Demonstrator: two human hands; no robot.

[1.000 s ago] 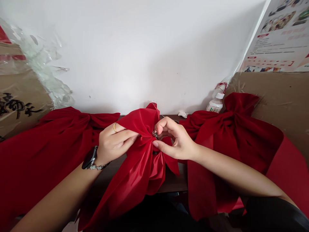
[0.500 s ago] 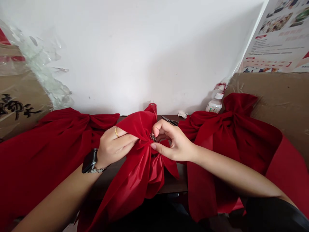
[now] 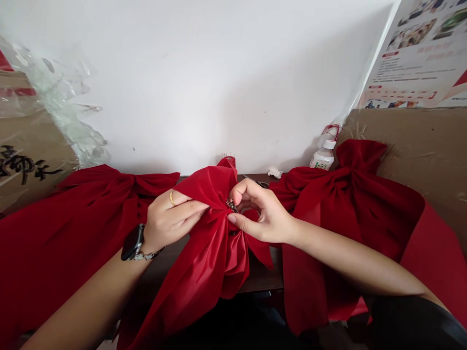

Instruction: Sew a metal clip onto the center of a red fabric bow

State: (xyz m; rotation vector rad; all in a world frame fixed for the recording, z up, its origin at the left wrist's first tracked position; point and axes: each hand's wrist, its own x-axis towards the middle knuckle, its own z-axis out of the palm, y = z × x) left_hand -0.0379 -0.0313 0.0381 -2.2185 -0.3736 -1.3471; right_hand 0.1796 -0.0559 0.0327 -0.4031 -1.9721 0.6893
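A large red velvet bow (image 3: 211,243) hangs over the front edge of a dark table (image 3: 260,277). My left hand (image 3: 171,221), with a gold ring and a wristwatch, pinches the gathered cloth at the bow's centre. My right hand (image 3: 260,214) is closed on a small silvery wire tie (image 3: 230,205) at that same knot, thumb and forefinger curled round it. A red ribbon roll (image 3: 229,161) stands just behind the bow.
Finished red bows lie at the left (image 3: 73,218) and right (image 3: 350,204). A white plastic bottle (image 3: 323,156) stands by the wall, scissors (image 3: 255,182) lie behind my right hand. Cardboard boxes flank both sides (image 3: 25,146), with crumpled clear plastic (image 3: 73,112) on the left.
Both hands stay at the bow's knot. My right fingers have shifted slightly round the wire tie, and the view has drifted a little.
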